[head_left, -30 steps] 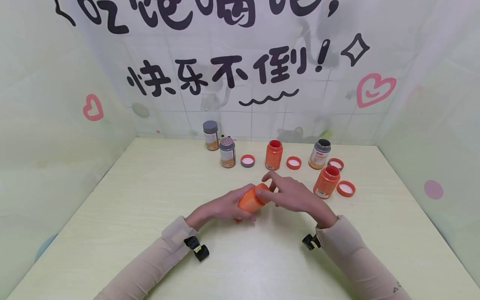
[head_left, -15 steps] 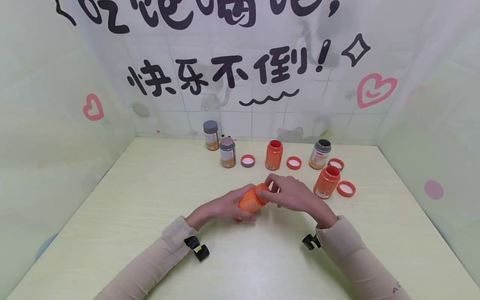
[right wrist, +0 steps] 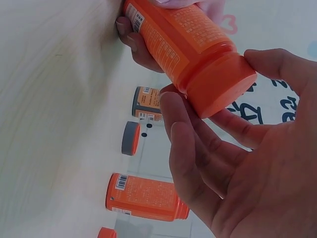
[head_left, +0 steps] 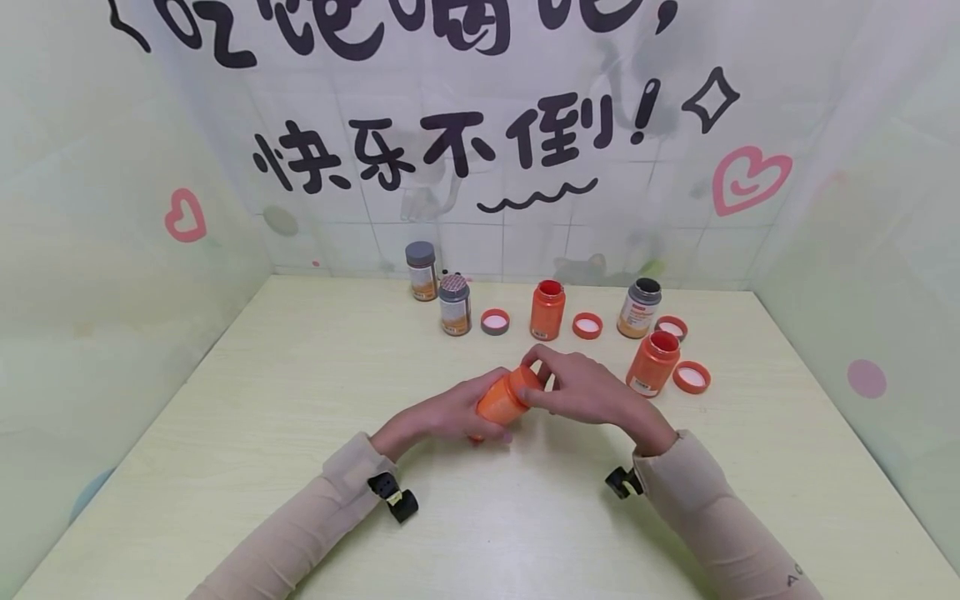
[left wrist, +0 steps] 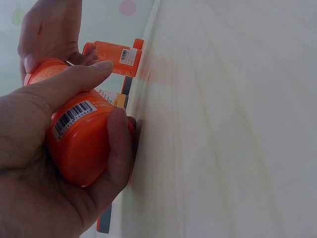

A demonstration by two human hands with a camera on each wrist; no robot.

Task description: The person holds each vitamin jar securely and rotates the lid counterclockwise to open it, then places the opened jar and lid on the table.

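Holding the tilted orange bottle (right wrist: 183, 44) in curled fingers, the left hand (head_left: 453, 410) steadies it while the right hand (head_left: 581, 387), thumb just shifted slightly, pinches the cap (right wrist: 222, 85) just past those fingers, still on, so twisting seems unfinished.

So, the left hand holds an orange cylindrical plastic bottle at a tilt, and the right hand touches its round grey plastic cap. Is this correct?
Not entirely: the round plastic cap is orange, not grey, as the right wrist view shows. The left hand does hold the orange cylindrical plastic bottle at a tilt, and the right hand does touch that cap.
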